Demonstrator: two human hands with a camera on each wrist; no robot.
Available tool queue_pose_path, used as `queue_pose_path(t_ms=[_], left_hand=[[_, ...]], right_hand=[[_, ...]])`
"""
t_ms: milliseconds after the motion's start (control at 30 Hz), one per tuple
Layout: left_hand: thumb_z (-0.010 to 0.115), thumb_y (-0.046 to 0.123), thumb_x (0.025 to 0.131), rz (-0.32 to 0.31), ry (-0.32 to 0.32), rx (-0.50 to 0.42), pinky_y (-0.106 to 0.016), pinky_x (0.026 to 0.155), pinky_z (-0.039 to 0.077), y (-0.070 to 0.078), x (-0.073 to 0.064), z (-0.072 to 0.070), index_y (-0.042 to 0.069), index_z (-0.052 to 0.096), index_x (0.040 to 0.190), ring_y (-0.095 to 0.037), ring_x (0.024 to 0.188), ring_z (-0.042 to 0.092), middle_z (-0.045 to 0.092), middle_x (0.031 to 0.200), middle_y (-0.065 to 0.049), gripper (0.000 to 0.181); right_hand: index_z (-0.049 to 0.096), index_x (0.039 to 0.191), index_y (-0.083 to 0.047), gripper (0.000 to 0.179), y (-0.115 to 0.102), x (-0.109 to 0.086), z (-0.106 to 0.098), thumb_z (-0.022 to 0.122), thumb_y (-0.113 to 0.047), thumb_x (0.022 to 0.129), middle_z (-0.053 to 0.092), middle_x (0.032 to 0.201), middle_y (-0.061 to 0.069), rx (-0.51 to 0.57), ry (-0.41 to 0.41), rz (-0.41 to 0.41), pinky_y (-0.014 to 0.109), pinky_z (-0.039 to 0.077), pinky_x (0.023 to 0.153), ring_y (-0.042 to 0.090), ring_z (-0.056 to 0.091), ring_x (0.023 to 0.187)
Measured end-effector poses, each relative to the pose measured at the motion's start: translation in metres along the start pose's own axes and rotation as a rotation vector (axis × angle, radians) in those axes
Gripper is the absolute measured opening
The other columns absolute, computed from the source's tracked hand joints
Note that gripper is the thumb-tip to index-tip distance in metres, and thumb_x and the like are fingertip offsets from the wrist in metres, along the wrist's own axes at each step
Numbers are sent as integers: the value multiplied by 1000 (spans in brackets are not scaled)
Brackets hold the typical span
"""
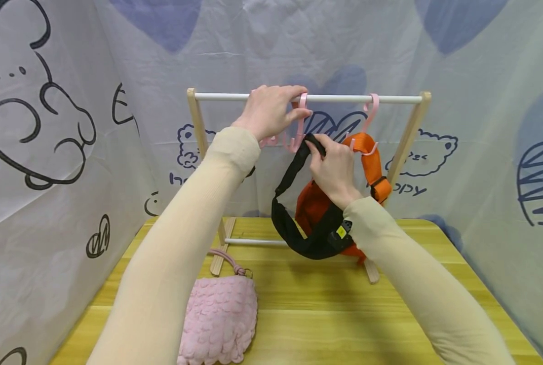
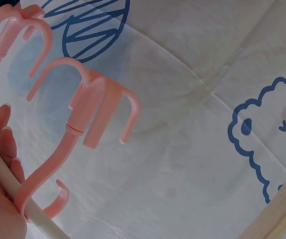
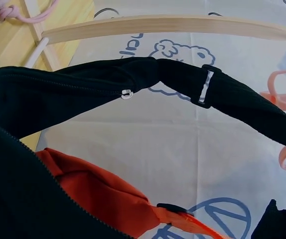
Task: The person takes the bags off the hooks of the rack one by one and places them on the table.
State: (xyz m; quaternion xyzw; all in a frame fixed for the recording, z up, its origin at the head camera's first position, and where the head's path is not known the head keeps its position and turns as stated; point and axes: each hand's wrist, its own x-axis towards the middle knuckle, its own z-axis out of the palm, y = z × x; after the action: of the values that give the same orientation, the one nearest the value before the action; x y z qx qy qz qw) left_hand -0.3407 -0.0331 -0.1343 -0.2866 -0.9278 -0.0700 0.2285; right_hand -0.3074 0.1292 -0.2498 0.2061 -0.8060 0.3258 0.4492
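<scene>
My left hand (image 1: 268,112) is up at the white rail (image 1: 340,98), its thumb and forefinger pinching a pink hook (image 1: 301,119) where it hangs over the bar. Below and to the right, my right hand (image 1: 334,170) pinches the strap of a black waist bag (image 1: 317,244) close to that hook's lower prongs. The strap makes a loop, and a zip and slider show in the right wrist view. Behind it, an orange-red bag (image 3: 103,194) hangs by its orange strap (image 1: 372,165) from another pink hook (image 1: 371,114). My right fingers are hidden in the right wrist view.
Another pink hook (image 2: 95,97) hangs on the rail beside my left palm. Wooden side posts (image 1: 408,137) hold up the rack on the wood-grain table (image 1: 326,314). A pink puffy handbag (image 1: 221,317) lies at front left. Printed cloth (image 1: 153,66) surrounds the table.
</scene>
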Motion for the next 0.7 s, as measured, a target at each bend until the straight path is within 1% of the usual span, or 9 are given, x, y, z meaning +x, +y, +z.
queue_pose_path(t_ms=[100, 233, 333, 433, 500, 600, 700], left_hand=[[54, 53, 98, 4, 5, -4, -43, 103, 47, 0, 0, 1, 25, 61, 121, -22, 104, 68, 74, 122, 8, 37], [55, 53, 98, 7, 7, -7, -43, 103, 47, 0, 1, 2, 24, 62, 119, -23, 104, 68, 74, 121, 8, 37], [55, 54, 98, 9, 10, -3, -43, 104, 47, 0, 1, 2, 24, 62, 121, -23, 103, 69, 74, 120, 8, 38], [54, 55, 98, 10, 12, 3, -44, 104, 47, 0, 1, 2, 24, 62, 122, -23, 101, 69, 74, 120, 8, 40], [53, 55, 98, 10, 12, 5, -44, 103, 47, -1, 1, 2, 24, 62, 123, -23, 101, 68, 74, 119, 8, 41], [54, 54, 98, 13, 15, 3, -43, 101, 47, -1, 0, 2, 24, 62, 122, -24, 100, 68, 74, 119, 8, 40], [53, 55, 98, 19, 21, 9, -42, 98, 47, 0, 0, 2, 24, 62, 119, -23, 98, 67, 74, 117, 8, 39]], right_hand=[[72, 108, 1, 22, 2, -3, 0, 62, -17, 100, 76, 90, 19, -14, -1, -6, 45, 58, 70, 34, 70, 72], [72, 111, -2, 22, 4, -7, 1, 61, -17, 101, 76, 89, 17, -31, -1, -15, 45, 56, 67, 34, 70, 70], [72, 114, -3, 23, 4, -10, 1, 59, -17, 102, 76, 89, 16, -39, 2, -31, 45, 55, 64, 34, 70, 71], [71, 119, -5, 25, 5, -13, 1, 58, -18, 103, 75, 85, 16, -49, 5, -48, 44, 52, 60, 33, 67, 67], [70, 123, -5, 27, 5, -15, 1, 57, -18, 103, 73, 80, 16, -51, 4, -59, 41, 49, 56, 32, 64, 62], [68, 128, -6, 30, 6, -17, 2, 57, -17, 103, 67, 70, 16, -47, 11, -68, 34, 40, 51, 29, 56, 53], [67, 131, -6, 32, 6, -20, 2, 57, -15, 103, 67, 70, 17, -41, 16, -89, 31, 34, 50, 26, 51, 50]])
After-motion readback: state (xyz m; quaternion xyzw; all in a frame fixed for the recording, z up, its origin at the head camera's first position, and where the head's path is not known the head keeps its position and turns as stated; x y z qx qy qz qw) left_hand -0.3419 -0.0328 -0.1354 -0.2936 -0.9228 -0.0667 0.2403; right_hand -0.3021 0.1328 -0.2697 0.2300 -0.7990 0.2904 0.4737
